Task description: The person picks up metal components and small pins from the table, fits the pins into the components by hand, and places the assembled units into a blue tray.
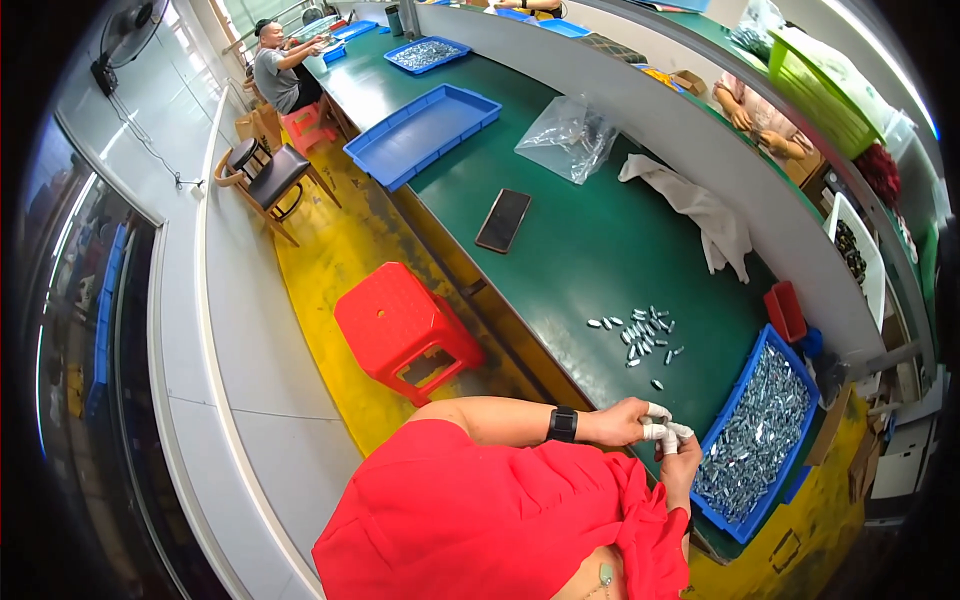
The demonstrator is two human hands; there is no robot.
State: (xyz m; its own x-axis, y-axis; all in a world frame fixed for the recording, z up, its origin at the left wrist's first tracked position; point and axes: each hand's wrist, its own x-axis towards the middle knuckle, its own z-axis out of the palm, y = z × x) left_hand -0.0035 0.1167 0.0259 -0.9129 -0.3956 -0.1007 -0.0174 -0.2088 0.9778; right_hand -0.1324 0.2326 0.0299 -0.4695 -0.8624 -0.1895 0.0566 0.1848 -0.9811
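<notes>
My left hand (622,424), with a black watch at the wrist, meets my right hand (681,464) over the near edge of the green table (560,290). White coverings wrap several fingertips. Both hands are closed in a pinch, fingertips together; whatever sits between them is too small and hidden to make out. Just right of my hands, a blue tray (712,436) is heaped with small shiny metal pieces (757,432). Beyond my hands, a loose group of similar metal pieces (645,332) lies on the tabletop, one lying apart nearer to me.
Farther along the table are a phone (503,221), a clear plastic bag (570,135), a white cloth (690,205) and a larger blue tray (425,130). A red box (785,311) stands behind the filled tray. Left are a red stool (400,322) and a chair (275,180). Other people sit beyond.
</notes>
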